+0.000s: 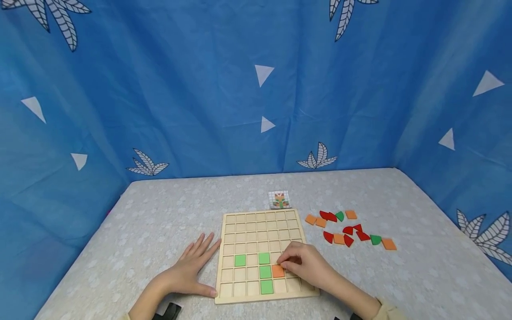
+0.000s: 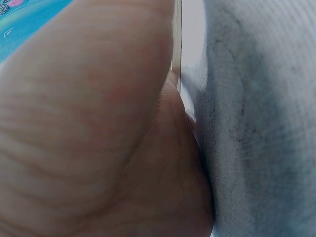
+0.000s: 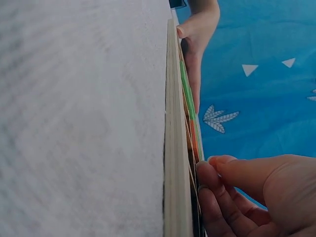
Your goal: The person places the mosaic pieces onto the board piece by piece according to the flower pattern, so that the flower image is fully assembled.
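Note:
A pale wooden grid board (image 1: 235,239) lies flat on the table, with several green square tiles (image 1: 265,272) in its cells. My right hand (image 1: 310,265) is over the board's right side, thumb and forefinger pinching an orange square tile (image 1: 278,271) at its upper right corner. That tile sits at the cell just right of a green one; in the right wrist view the fingertips meet at the orange edge (image 3: 193,136). On the table left of the board, my left hand (image 1: 186,271) lies spread, its fingertips and thumb at the board's left edge.
Behind the board lies a small pattern card (image 1: 278,200) with a coloured grid picture. Loose red quarter-round pieces (image 1: 328,237), orange squares (image 1: 389,244) and green quarter-round pieces (image 1: 375,240) are scattered to the right. A blue curtain (image 1: 224,89) surrounds the table's far side and ends.

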